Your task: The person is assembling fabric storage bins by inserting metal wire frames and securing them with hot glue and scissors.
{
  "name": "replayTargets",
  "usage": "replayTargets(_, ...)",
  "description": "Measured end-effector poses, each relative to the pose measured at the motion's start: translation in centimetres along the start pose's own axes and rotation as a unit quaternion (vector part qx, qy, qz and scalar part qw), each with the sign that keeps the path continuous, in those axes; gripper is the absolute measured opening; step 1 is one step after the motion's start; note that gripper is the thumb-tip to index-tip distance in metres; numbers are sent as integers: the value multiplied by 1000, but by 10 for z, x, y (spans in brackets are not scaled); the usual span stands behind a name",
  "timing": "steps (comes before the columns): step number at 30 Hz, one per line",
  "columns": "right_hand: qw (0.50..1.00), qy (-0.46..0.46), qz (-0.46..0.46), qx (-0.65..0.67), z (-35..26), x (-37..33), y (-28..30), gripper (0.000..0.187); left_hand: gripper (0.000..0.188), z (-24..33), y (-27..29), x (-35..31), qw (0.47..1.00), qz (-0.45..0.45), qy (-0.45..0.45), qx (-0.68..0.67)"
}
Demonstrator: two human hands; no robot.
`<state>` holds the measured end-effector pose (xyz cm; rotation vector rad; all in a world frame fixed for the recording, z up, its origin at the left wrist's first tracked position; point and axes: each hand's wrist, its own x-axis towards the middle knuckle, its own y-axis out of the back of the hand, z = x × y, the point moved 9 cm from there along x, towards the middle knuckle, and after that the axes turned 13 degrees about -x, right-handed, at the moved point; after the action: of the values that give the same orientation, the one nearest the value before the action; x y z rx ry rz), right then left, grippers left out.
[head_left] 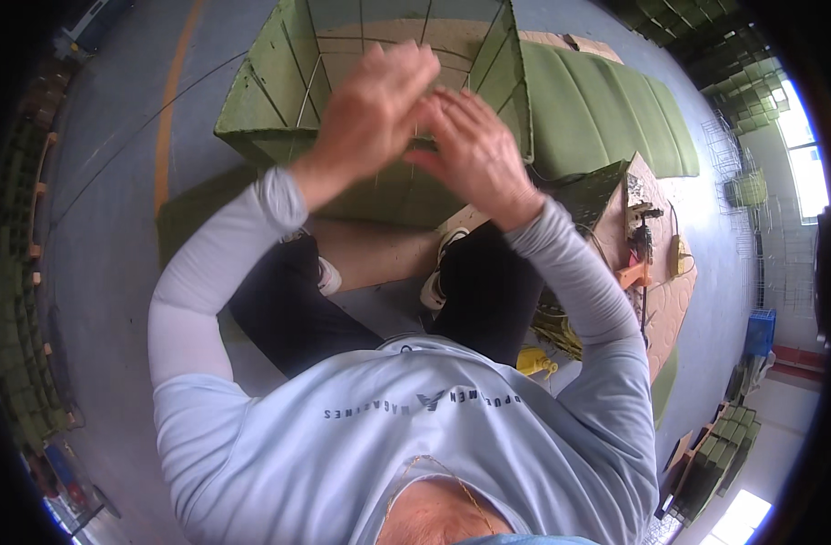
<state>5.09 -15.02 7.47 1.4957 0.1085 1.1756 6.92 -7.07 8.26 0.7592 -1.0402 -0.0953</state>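
Observation:
A green fabric box (279, 134) on a metal wire frame stands open-topped in front of my knees. Above its near rim, my left hand (375, 104) is raised and smeared by motion, so its grip cannot be made out. Close beside it on the right, my right hand (474, 150) points its fingers toward the left hand, with the thumb apart. Nothing shows in the right hand. Whether the two hands touch is unclear. Both hands hide part of the box's near edge and inside.
Green padded fabric (606, 113) lies behind the box on the right. By my right knee, a cardboard-topped surface (665, 300) carries tools, one with an orange part (632, 275). A yellow object (535, 361) sits below it. Stacked green pieces (20, 300) line the far left.

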Motion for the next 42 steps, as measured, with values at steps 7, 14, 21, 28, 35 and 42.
replayTargets(7,916,-135,-371,75,2,-13,-77,39,62,-18,-40,-34,910,-318,261,-51)
replayTargets(14,770,-84,-568,278,-3,-21,-96,85,92,-49,-88,-57,779,-465,366,-206)
replayTargets(21,773,-127,-482,392,26,-15,-130,75,80,-111,-76,-37,833,-339,422,-111)
replayTargets(28,992,-71,-93,54,14,-40,-24,16,34,1,-35,-41,982,-168,80,-32)
replayTargets(35,969,-106,-185,121,27,-31,-36,19,24,-13,-45,-27,958,-252,110,-86)
replayTargets(42,973,-90,-204,65,22,-31,-43,23,24,-15,-50,-29,953,-269,68,-118)
